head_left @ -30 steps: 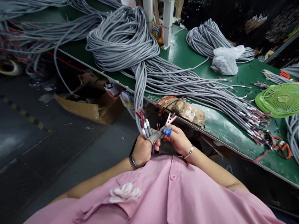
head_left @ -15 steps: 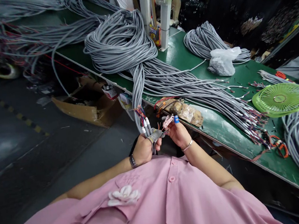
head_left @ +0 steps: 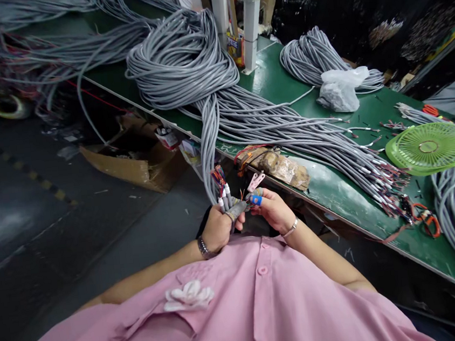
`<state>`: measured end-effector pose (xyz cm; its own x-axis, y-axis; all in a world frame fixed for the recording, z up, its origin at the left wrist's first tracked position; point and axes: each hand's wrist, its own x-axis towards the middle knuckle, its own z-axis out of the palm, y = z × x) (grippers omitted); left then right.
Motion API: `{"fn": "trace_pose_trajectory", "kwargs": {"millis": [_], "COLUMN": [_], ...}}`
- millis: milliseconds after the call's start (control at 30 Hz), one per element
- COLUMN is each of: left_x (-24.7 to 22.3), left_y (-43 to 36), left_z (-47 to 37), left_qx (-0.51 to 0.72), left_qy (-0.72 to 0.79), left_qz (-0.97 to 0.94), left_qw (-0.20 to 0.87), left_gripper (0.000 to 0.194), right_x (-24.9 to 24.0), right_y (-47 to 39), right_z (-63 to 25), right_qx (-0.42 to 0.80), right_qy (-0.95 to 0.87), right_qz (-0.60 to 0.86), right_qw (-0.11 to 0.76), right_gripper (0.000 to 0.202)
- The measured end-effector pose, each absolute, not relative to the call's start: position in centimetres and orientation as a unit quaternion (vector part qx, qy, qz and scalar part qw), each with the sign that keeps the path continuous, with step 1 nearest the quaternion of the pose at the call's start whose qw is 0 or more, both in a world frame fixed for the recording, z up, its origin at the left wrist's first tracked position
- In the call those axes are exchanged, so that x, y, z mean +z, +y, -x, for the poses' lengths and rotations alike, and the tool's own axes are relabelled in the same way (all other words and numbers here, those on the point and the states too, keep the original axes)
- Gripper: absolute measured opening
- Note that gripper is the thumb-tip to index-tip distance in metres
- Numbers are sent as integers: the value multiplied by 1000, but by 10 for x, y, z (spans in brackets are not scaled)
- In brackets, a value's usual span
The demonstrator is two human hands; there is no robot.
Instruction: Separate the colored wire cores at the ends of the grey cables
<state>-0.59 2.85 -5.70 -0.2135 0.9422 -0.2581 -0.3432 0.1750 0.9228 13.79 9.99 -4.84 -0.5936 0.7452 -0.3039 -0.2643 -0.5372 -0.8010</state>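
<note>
My left hand (head_left: 218, 229) is closed around several grey cables (head_left: 211, 177), whose stripped ends with white bands and red and blue wires (head_left: 219, 177) stick up above the fist. A grey covering wraps its thumb. Close beside it, my right hand (head_left: 275, 209) has thumb and fingers pressed together on thin wires (head_left: 248, 205) at the cable end by the left thumb. A blue band (head_left: 256, 200) circles a right-hand digit. Just above these fingers is a pink clip (head_left: 256, 181); whether it touches the hand I cannot tell.
A large grey cable coil (head_left: 177, 62) and a long cable bundle lie across the green bench (head_left: 323, 174). Near its edge sits a tape-wrapped block (head_left: 280, 167). Farther right are a green fan (head_left: 428, 146), orange-handled scissors (head_left: 430, 222) and a plastic bag (head_left: 341, 90). A cardboard box (head_left: 129, 167) stands below.
My right hand has moved slightly left and down, its fingers closing in on the wires by the left thumb. My left hand keeps its hold on the cables.
</note>
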Motion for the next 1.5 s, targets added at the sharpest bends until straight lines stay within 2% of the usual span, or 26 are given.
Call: {"fn": "trace_pose_trajectory", "kwargs": {"millis": [200, 533, 800, 1300, 1500], "left_x": [-55, -52, -42, -44, -43], "left_y": [28, 28, 34, 41, 40], "left_z": [7, 7, 7, 0, -1], "left_qx": [569, 600, 626, 603, 609], "left_qy": [525, 526, 518, 529, 520], "left_qz": [-289, -267, -239, -278, -279], "left_qw": [563, 540, 532, 529, 530], "left_gripper": [21, 21, 20, 24, 21], "right_x": [-49, -51, -50, -49, -48], "right_y": [99, 99, 117, 121, 118], "right_z": [-135, -132, -135, -117, -117], "right_qx": [793, 825, 835, 806, 824], "right_qy": [-383, -341, -298, -285, -263], "right_qz": [350, 335, 338, 329, 315], "right_qw": [319, 302, 316, 401, 391], "right_gripper": [24, 22, 50, 37, 38]}}
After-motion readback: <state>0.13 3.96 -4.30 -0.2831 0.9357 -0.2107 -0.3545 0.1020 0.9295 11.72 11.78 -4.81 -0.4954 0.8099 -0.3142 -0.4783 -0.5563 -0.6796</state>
